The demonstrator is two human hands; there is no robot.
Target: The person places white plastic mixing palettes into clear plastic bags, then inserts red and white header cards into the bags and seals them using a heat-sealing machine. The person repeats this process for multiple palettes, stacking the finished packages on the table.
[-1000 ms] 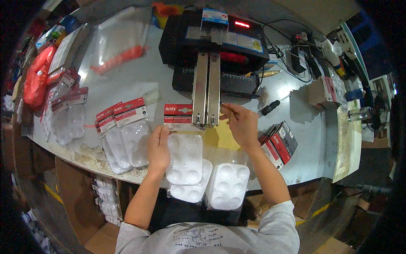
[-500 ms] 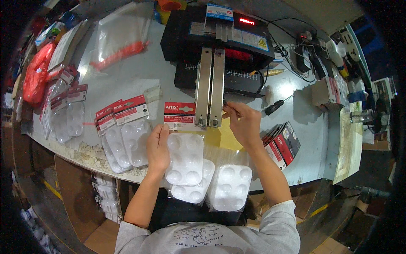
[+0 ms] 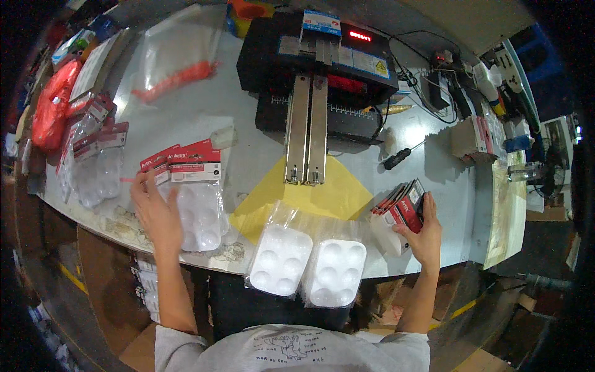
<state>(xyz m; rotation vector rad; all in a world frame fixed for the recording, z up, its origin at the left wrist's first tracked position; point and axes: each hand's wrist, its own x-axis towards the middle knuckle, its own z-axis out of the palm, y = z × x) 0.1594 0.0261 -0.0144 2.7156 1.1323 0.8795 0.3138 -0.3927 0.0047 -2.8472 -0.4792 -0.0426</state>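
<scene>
Grey counter (image 3: 180,121) w/ L hand (image 3: 158,208) half-open, fingers up, over palette packs (image 3: 199,214) mid-left of frame, can't tell if gripping; R hand (image 3: 426,232) w/ thumb & fingers closed round red-black cards (image 3: 409,212), right.

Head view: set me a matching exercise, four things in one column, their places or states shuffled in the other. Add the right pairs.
Column one
1. Left hand
2. Right hand
3. Screwdriver
4. Digital display

Column two
A. Lit up red
B. At the stack of red-and-white printed cards
C. At the red-topped palette packs
D. Lying on the grey table, its handle dark

Right pairs: 1-C, 2-B, 3-D, 4-A
</scene>
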